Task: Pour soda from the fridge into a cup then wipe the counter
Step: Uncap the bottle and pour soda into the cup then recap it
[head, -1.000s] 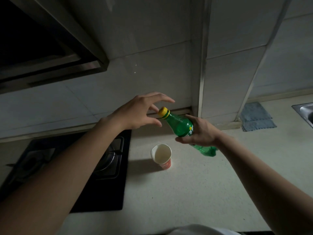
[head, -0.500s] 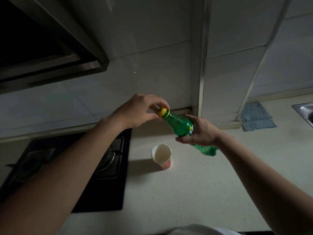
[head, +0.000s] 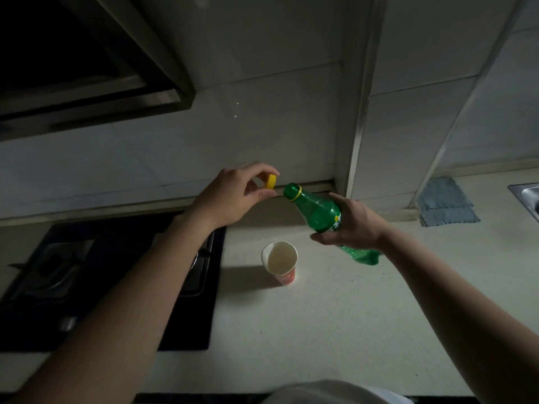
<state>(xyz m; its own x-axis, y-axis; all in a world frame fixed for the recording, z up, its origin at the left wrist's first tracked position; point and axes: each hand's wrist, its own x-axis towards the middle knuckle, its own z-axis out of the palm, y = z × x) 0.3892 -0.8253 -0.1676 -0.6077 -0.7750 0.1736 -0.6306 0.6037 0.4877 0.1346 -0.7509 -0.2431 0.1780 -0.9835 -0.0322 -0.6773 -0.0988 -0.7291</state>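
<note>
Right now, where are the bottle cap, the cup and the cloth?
bottle cap (head: 270,181), head view, its yellow side.
cup (head: 287,277), head view, its orange outer wall.
cloth (head: 446,204), head view, middle of the fabric.

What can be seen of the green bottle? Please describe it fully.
The green bottle looks like translucent plastic, with a label partly hidden. It is uncapped; a yellow ring sits on its neck. The right hand grips its middle, tilted, mouth up-left, above the counter near the cup. The left hand pinches its yellow cap beside the mouth.
</note>
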